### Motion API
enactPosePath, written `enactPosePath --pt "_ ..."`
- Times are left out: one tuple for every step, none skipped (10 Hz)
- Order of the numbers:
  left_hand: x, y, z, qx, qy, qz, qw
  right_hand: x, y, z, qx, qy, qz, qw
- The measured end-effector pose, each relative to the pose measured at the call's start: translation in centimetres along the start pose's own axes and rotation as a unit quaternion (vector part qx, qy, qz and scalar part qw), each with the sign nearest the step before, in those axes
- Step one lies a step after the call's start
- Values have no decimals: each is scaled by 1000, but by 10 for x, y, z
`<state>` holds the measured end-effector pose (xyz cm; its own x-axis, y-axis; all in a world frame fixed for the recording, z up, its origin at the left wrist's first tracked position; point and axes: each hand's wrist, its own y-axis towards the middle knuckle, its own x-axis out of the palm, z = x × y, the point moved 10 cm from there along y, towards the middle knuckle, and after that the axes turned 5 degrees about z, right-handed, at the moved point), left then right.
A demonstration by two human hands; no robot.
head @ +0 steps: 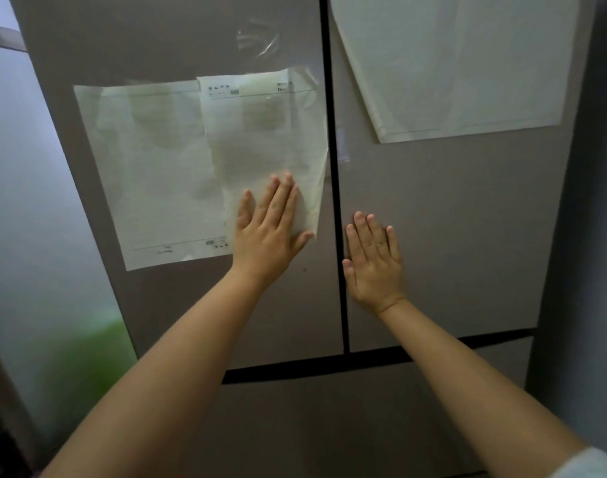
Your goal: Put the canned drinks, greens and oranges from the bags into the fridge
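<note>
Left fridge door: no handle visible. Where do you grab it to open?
Likely the inner edge of the left door, at the dark centre gap, coming from the right, or its bottom edge above the drawer. The left hand lies flat beside that gap.

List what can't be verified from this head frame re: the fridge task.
- Fridge contents: hidden in the head view behind the shut left door and right door.
- Bags, cans, greens, oranges: none in frame.
- Paper sheets: print too small and blurred to read.
- Green patch at lower left: too blurred to identify.
- Left hand and right hand: flat on the doors; pressing force unknowable.
</note>
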<state>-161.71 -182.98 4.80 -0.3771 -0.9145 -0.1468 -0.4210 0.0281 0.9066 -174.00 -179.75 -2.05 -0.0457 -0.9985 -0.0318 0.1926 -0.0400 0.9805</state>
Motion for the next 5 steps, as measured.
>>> enactPosePath --pt "-6 -3 4 16 11 58 998 0 -2 -1 -13 1 2 1000" --pt "-9 -7 8 23 19 91 995 -1 -1 1 -12 -8 5 1000" --pt "-7 -4 8 17 0 84 996 -2 4 3 -1 -5 -12 1000" --pt "-6 -5 7 9 6 98 995 -16 8 7 30 51 8 998" --pt "-10 -4 3 -9 -10 103 995 -39 29 17 93 170 8 981"
